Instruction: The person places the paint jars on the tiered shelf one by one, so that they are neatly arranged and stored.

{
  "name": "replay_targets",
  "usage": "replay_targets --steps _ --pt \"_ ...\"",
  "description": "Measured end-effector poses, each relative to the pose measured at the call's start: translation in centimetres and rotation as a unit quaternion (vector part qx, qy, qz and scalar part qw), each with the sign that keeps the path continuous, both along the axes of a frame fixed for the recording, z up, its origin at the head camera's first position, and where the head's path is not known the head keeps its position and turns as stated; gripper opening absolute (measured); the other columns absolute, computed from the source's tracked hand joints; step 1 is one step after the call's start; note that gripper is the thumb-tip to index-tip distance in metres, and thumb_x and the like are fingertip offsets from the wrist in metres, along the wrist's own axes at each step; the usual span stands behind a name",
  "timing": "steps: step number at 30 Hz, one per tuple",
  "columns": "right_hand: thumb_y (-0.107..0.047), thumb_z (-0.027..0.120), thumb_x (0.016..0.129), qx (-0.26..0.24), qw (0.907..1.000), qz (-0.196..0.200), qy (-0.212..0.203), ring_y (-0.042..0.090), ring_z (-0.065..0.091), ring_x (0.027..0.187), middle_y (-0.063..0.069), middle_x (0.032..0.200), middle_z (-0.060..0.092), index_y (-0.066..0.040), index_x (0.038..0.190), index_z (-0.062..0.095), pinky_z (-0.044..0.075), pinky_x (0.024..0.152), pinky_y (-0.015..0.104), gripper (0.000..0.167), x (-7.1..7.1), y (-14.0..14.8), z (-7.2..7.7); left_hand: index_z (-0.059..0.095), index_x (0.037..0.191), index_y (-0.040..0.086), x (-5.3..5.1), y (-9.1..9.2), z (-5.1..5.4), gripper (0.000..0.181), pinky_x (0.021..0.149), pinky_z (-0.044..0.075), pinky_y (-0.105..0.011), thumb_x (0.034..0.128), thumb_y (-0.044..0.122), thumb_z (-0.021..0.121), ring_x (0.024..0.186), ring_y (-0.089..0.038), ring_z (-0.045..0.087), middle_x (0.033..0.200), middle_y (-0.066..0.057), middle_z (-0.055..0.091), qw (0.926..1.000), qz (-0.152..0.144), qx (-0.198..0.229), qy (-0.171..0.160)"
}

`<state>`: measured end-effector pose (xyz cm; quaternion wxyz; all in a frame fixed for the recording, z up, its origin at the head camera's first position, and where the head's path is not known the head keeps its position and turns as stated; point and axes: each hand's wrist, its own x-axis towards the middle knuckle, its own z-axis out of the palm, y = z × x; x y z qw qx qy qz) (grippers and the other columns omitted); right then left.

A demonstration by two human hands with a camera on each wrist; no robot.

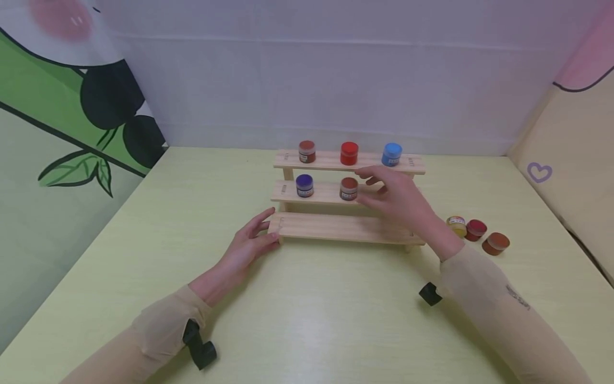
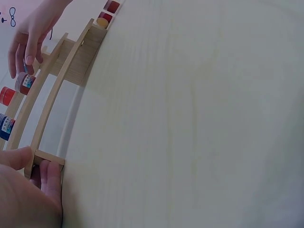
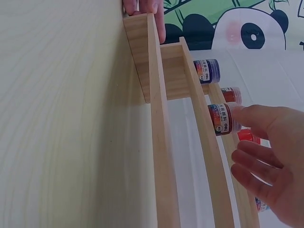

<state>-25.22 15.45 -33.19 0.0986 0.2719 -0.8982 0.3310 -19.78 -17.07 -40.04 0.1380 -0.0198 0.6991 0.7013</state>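
Observation:
A three-tier wooden rack (image 1: pixel 336 228) stands on the table. My left hand (image 1: pixel 247 248) grips the left end of its lowest tier, thumb on top and fingers beneath, as the left wrist view shows. On the middle tier sit a purple-blue paint jar (image 1: pixel 304 185) and a brown paint jar (image 1: pixel 348 189). My right hand (image 1: pixel 395 194) is just right of the brown jar, its fingers spread. The thumb overlaps that jar's clear lid (image 3: pixel 236 118) in the right wrist view; whether it touches I cannot tell. The top tier carries reddish-brown (image 1: pixel 307 152), red (image 1: pixel 349 153) and blue (image 1: pixel 392 154) paint jars.
Right of the rack, a yellow jar (image 1: pixel 457 226), a dark red jar (image 1: pixel 476 230) and a brown jar (image 1: pixel 496 244) lie on the table (image 1: pixel 307 320). A pale cloth backdrop (image 1: pixel 331 85) rises behind the rack, with printed side panels at left and right.

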Motion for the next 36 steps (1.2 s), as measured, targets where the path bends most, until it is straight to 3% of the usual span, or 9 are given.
replay_targets --steps 13,22,30,36 --pt "-0.014 0.076 0.086 0.001 0.9979 -0.026 0.059 0.030 0.067 0.104 0.012 0.119 0.069 -0.007 0.126 0.062 0.061 0.079 0.044 0.043 1.2 1.9 0.1 0.031 0.156 0.026 -0.2 0.1 -0.1 0.063 0.096 0.056 -0.022 0.0997 0.007 0.055 0.108 -0.009 0.061 0.148 -0.012 0.041 0.9999 0.007 -0.008 -0.012" --pt "-0.014 0.075 0.088 0.017 0.9971 -0.046 0.058 0.028 0.065 0.104 0.011 0.120 0.069 -0.007 0.126 0.063 0.060 0.079 0.045 0.040 2.3 3.6 0.1 0.030 0.156 0.024 -0.1 0.0 -0.1 0.064 0.096 0.056 -0.022 0.0992 0.007 0.056 0.104 -0.008 0.062 0.146 -0.015 0.041 1.0000 0.005 -0.005 -0.007" --pt "-0.015 0.078 0.085 0.039 0.9943 -0.064 0.077 0.022 0.065 0.101 0.006 0.120 0.069 -0.010 0.126 0.064 0.060 0.077 0.038 0.043 2.7 5.4 -0.3 0.030 0.156 0.024 -0.1 0.0 -0.1 0.064 0.095 0.056 -0.021 0.0995 0.007 0.055 0.104 -0.007 0.061 0.147 -0.013 0.040 0.9999 0.006 -0.007 -0.011" --pt "-0.014 0.079 0.083 0.052 0.9916 -0.070 0.096 0.021 0.065 0.098 0.006 0.121 0.070 -0.015 0.134 0.062 0.058 0.075 0.034 0.053 3.2 7.3 -0.5 0.030 0.156 0.027 -0.2 0.1 -0.1 0.064 0.096 0.056 -0.022 0.0999 0.008 0.055 0.107 -0.009 0.061 0.148 -0.012 0.041 0.9998 0.008 -0.012 -0.017"
